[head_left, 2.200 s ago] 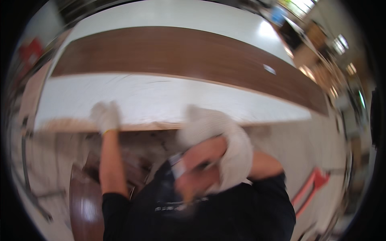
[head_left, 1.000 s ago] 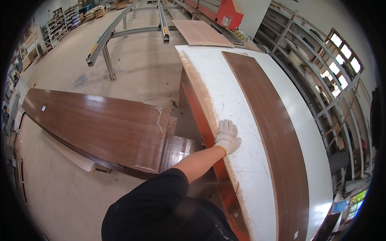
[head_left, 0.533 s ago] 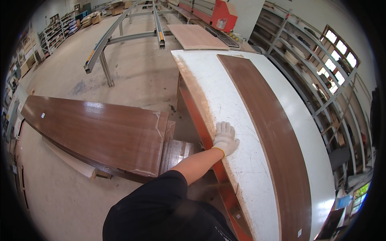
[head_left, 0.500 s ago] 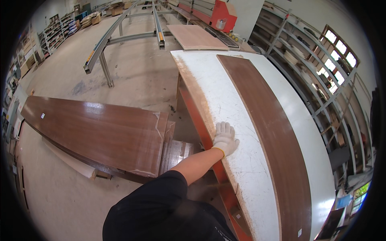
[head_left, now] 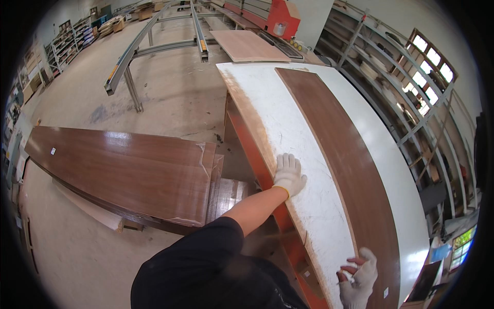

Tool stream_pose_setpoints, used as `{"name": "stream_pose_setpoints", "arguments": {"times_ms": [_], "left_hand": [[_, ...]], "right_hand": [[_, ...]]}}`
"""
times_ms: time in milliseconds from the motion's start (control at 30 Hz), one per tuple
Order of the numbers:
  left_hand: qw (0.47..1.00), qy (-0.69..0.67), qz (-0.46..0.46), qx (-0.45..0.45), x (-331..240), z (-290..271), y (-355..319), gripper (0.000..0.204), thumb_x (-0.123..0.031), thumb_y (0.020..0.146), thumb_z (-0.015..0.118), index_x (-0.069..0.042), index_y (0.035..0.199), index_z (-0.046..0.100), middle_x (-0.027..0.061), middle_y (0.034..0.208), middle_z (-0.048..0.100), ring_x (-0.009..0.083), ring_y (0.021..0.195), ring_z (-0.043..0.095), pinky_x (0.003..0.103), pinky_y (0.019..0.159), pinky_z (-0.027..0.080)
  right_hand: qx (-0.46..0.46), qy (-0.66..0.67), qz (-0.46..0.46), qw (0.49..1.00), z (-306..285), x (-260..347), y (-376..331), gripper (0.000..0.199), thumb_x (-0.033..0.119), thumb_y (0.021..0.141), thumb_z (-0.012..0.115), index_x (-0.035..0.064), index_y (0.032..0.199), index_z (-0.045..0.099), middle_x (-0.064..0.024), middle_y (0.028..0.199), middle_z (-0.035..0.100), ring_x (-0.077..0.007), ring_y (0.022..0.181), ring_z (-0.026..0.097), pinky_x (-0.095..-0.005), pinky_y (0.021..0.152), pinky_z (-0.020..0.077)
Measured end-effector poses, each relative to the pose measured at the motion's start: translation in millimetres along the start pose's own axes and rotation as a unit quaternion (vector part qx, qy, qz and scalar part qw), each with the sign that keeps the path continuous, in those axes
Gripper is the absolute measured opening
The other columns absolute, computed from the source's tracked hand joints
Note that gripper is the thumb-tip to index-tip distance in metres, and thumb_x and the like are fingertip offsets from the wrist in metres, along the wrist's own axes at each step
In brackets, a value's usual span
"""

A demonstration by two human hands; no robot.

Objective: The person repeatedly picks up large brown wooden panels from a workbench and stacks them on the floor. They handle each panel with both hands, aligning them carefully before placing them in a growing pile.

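A white table [head_left: 316, 201], scratched and worn to tan along its near edge, runs from the lower edge of the view into a workshop. Closest is the right hand [head_left: 358, 282], gloved with some fingertips bare; its fingers are loosely bent and apart, gripping nothing visible. It overlaps the edge of a brown board [head_left: 350, 159], but whether they touch cannot be told. The left hand [head_left: 289, 176], also gloved, rests palm down by the table's worn edge, fingers extended, holding nothing. The board lies flat lengthwise on the table, right of the left hand, with a small white label [head_left: 386, 292] near its closer end. To the left is a stack [head_left: 123, 172] of brown boards. Farther off are a pale panel [head_left: 249, 45] beyond the table's far end, metal rails [head_left: 133, 50], a rack [head_left: 356, 35] and a red machine [head_left: 283, 19].
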State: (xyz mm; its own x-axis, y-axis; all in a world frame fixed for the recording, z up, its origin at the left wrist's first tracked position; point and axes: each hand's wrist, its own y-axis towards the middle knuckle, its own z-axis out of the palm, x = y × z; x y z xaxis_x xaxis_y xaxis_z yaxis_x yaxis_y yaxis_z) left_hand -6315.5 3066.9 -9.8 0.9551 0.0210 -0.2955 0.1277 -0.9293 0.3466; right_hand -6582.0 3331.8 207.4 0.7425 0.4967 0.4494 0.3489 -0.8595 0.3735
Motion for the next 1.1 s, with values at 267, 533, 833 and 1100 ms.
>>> {"name": "stream_pose_setpoints", "arguments": {"times_ms": [267,533,833,1100], "left_hand": [[0.994,-0.005,-0.015,0.11,-3.1,-15.1,8.0,0.07,-0.051,0.099,0.058,0.004,0.143,0.057,0.0219,0.146,0.051,0.0389,0.14,0.039,0.056,0.124,0.02],[0.999,0.011,-0.002,0.043,-3.9,-13.5,3.9,0.06,-0.048,0.099,0.058,0.003,0.131,0.061,0.0201,0.133,0.054,0.0356,0.129,0.044,0.053,0.119,0.026],[0.998,0.009,-0.01,0.067,-5.0,-15.8,7.8,0.065,-0.051,0.098,0.06,0.003,0.135,0.064,0.0179,0.133,0.056,0.0341,0.128,0.044,0.052,0.116,0.028],[0.998,-0.015,-0.002,0.066,-3.1,-13.4,7.7,0.057,-0.045,0.096,0.06,0.003,0.127,0.061,0.0203,0.133,0.052,0.0374,0.128,0.043,0.054,0.118,0.027]], "right_hand": [[0.01,0.097,-0.327,0.94,11.1,99.3,123.5,0.019,0.021,0.08,0.09,0.0195,0.096,0.08,-0.0086,0.11,0.071,-0.0334,0.114,0.069,-0.0492,0.096,0.0555],[0.077,0.506,-0.368,0.776,79.6,136.2,152.9,0.02,0.025,0.087,0.086,0.0151,0.103,0.08,-0.0113,0.124,0.067,-0.0357,0.118,0.066,-0.0514,0.104,0.0518],[-0.254,0.808,-0.181,0.5,102.1,215.2,148.2,0.037,0.019,0.099,0.064,0.0047,0.065,0.067,-0.0148,0.065,0.067,-0.0325,0.074,0.061,-0.05,0.084,0.0542],[-0.199,0.821,-0.228,0.483,94.2,196.9,147.8,0.03,0.02,0.095,0.071,0.0052,0.07,0.069,-0.0156,0.07,0.07,-0.0339,0.074,0.062,-0.0484,0.081,0.0557]]}}
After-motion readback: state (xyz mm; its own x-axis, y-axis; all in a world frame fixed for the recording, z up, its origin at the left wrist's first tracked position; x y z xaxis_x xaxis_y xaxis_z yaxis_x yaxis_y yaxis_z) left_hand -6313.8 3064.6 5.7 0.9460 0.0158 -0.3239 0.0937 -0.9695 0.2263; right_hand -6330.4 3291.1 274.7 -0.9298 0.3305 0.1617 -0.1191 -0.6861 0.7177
